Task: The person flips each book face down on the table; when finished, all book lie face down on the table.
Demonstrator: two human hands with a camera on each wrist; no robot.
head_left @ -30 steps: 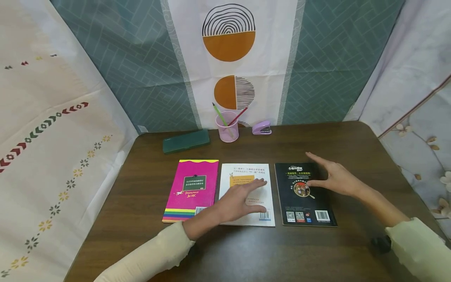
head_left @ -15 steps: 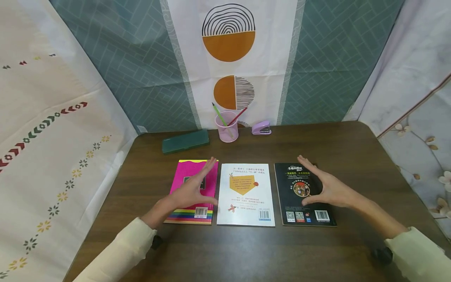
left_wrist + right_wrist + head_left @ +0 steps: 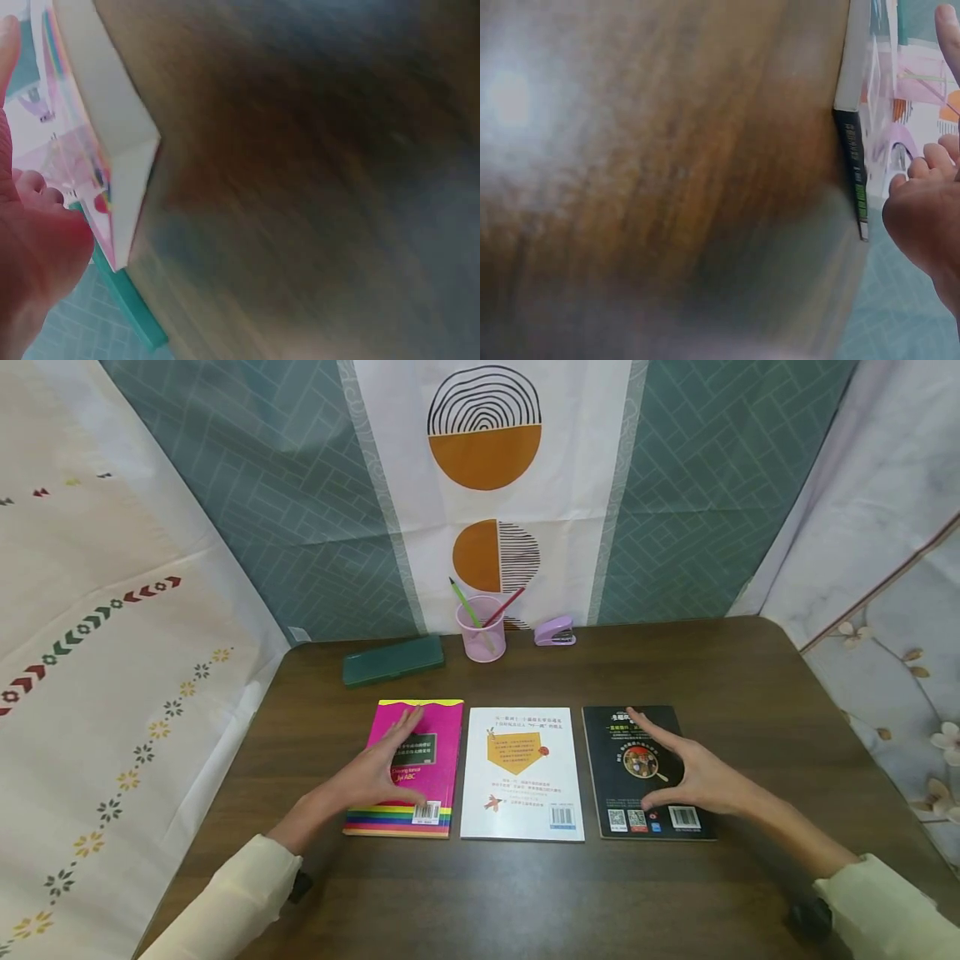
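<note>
Three books lie side by side, back covers up, on the brown table. The pink book [image 3: 442, 760] is at the left, and my left hand [image 3: 365, 779] hovers over its left part with fingers spread. In the middle lies the white book [image 3: 522, 777], which neither hand covers. Above the right part of the black book [image 3: 622, 777] is my right hand [image 3: 701, 777], thumb and fingers held wide apart. Both wrist views show a gap between the hand and the book's edge: the pink book [image 3: 112, 112] and the black book [image 3: 851, 150]. Neither hand holds anything.
Behind the books stand a dark green pencil case [image 3: 393, 661], a pink pencil cup [image 3: 481, 643] with a green and a red pencil, and a purple stapler [image 3: 555, 632]. Patterned cloths hang at the back and both sides of the table [image 3: 480, 893].
My left hand has moved left, from above the white book to above the pink book, uncovering the white one. My right hand has shifted slightly nearer over the black book.
</note>
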